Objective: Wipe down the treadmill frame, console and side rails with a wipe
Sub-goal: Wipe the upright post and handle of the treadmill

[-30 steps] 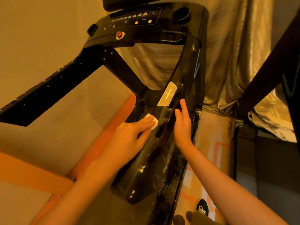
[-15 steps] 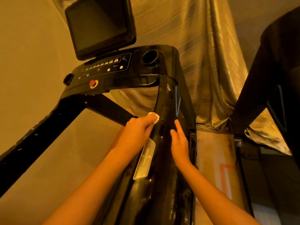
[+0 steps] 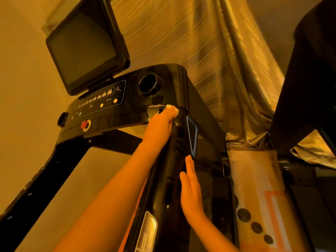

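So, your left hand is up high with its fingers curled down over the small white wipe. It presses the wipe right where the black upright meets the near edge of the console. Only a bit of the wipe pokes out past your fingertips; the rest is tucked under the hand.

Your right hand sits lower on that same upright. It's flat against the surface, fingers straight and together, pointing up toward the console, nothing in it. A blue-edged trim piece is just above those fingertips.

Other stuff around: a dark screen is tilted back above the console, and a round cup holder is just up and left of the wipe. A red button sits at the console's near left end. A silver plate is on the upright down between your forearms. Behind it all hangs a shiny draped curtain, and another dark machine fills the right edge.
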`<state>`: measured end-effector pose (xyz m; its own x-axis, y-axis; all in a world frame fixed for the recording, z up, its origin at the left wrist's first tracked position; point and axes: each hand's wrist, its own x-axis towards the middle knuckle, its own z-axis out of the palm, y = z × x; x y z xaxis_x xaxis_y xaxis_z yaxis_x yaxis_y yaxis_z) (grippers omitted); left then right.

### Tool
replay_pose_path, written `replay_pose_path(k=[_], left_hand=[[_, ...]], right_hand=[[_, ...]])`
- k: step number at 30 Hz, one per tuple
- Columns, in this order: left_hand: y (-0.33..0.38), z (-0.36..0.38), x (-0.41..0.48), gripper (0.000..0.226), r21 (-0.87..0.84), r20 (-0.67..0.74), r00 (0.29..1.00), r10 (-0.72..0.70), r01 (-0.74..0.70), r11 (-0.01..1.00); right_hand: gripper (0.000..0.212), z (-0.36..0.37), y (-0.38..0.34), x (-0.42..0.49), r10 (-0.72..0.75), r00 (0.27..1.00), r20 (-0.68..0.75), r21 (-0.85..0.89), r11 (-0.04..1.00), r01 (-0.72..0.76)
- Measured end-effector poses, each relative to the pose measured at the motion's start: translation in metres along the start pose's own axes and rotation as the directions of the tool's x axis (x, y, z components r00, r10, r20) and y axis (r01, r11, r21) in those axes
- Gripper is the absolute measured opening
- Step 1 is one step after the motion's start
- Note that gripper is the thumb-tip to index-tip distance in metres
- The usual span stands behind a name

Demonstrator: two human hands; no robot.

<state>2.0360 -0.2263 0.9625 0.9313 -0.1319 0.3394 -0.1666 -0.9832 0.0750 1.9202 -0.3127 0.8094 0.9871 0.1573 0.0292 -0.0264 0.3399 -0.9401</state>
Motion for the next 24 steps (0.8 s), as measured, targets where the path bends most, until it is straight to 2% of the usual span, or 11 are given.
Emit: replay_pose_path(k=[3, 6, 8, 13, 17, 24], left_hand=[[-0.007, 0.010, 0.020, 0.014, 0.077, 0.099, 0.994, -0.051, 0.044, 0.996], [-0.006, 0.016, 0.028, 0.033, 0.233, 0.180, 0.983, -0.020, -0.023, 0.972], [-0.002, 0.016, 0.023, 0.040, 0.225, 0.189, 0.981, 0.051, -0.094, 0.970], [-0.003, 0.008, 0.001, 0.049, 0.166, 0.228, 0.969, 0.091, -0.130, 0.977], [0.000, 0.006, -0.011, 0.051, 0.184, 0.252, 0.965, 0.074, -0.123, 0.975], [0.010, 0.013, 0.018, 0.055, 0.278, 0.266, 0.964, 0.016, -0.093, 0.956]], right_hand=[[0.049, 0.000, 0.001, 0.001, 0.009, 1.000, 0.008, 0.004, 1.000, -0.009], [0.050, -0.001, 0.001, 0.002, 0.012, 1.000, 0.014, -0.012, 1.000, -0.012], [0.050, -0.001, 0.002, 0.002, 0.004, 1.000, 0.014, -0.020, 1.000, -0.004], [0.049, -0.001, 0.002, 0.002, -0.021, 1.000, 0.010, -0.030, 0.999, 0.022], [0.049, -0.002, 0.001, 0.001, -0.019, 1.000, 0.024, -0.028, 0.999, 0.020], [0.047, -0.002, 0.002, 0.001, -0.008, 0.999, 0.032, -0.029, 1.000, 0.009]])
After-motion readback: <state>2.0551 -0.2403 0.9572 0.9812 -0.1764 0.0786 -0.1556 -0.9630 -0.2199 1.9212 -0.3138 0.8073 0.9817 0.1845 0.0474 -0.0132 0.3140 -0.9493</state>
